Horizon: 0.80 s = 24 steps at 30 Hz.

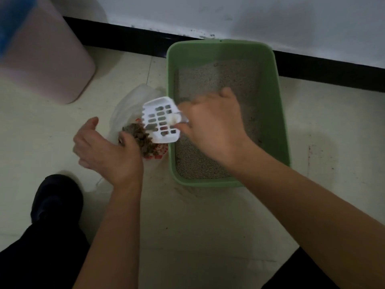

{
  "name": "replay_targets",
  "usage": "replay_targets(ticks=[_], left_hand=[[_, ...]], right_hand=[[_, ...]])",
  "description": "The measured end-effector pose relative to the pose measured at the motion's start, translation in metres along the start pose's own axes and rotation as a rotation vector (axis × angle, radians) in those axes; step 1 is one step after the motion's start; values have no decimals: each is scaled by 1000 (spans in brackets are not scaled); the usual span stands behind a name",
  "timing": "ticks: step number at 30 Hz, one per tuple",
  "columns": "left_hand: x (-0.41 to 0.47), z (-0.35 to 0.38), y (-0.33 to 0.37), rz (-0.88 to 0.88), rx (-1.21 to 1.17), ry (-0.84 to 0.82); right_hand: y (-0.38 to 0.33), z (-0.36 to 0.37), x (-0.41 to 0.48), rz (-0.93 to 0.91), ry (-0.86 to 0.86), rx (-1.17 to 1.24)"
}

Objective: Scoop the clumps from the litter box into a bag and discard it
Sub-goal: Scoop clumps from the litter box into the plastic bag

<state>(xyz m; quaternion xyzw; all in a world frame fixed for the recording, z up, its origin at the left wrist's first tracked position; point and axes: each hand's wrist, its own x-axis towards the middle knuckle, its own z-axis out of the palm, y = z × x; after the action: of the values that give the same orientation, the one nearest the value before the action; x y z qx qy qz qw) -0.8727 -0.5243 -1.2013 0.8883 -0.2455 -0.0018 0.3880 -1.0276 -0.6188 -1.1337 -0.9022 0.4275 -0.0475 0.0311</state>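
Note:
A green litter box point(280, 113) with grey litter point(214, 80) stands on the floor against the wall. Left of it lies a thin white plastic bag point(133, 101) with red print, holding brown clumps point(141, 136). My right hand point(212, 124) grips the handle of a white slotted scoop point(160, 119), which is tilted over the bag's mouth with its toothed edge at the clumps. My left hand point(104, 149) holds the bag's near edge, fingers curled into the opening.
A pale pink bin point(48, 55) stands at the back left, with a blurred blue thing point(12, 24) at its top. A black skirting runs along the wall. My dark shoe point(56, 197) and trouser legs are at the lower left and bottom right. Beige floor tiles lie around.

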Motion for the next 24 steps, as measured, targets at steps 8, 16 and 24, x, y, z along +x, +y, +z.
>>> replay_targets(ticks=[8, 16, 24], left_hand=[[7, -2, -4, -127, -270, 16], [2, 8, 4, -68, -269, -10], [22, -12, 4, -108, -188, -109]], right_hand=[[-23, 0, 4, -117, 22, -215], [7, -2, 10, -102, -12, -105], [-6, -9, 21, -55, -152, -38]])
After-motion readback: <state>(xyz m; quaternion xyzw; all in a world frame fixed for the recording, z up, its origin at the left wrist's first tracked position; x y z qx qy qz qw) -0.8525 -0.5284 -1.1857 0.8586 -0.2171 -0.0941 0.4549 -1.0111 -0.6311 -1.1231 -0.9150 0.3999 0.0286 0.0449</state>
